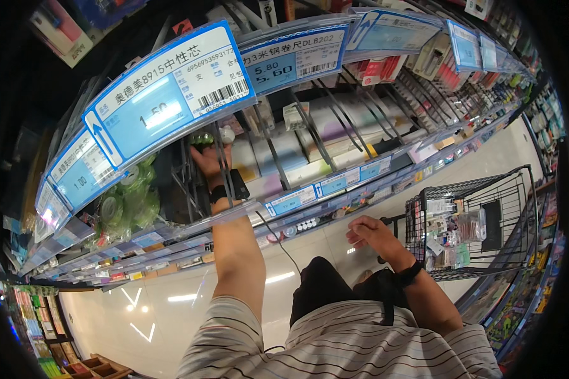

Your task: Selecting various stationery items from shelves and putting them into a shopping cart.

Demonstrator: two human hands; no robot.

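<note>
My left hand (213,162) reaches deep between the black display hooks (225,161) of a store shelf. Its thumb and fingers spread around a small green packaged item (202,138), beside a white round object (227,134); whether it grips either cannot be told. Left of that arm hang clear packs of green tape rolls (114,208). White boxed goods (284,154) lie to its right. Over the aisle, my right hand (372,237) hovers with loosely bent fingers and nothing plainly in it. Right of it stands a black wire shopping cart (419,232) holding several small packaged goods (448,232).
Large price tags (170,94) on a clear rail overhang the hooks. A lower shelf rail (291,201) runs beneath my left forearm. A thin black cable (282,246) hangs near my legs. More shelving (517,293) borders the right, and a wooden divided bin (97,367) stands at lower left.
</note>
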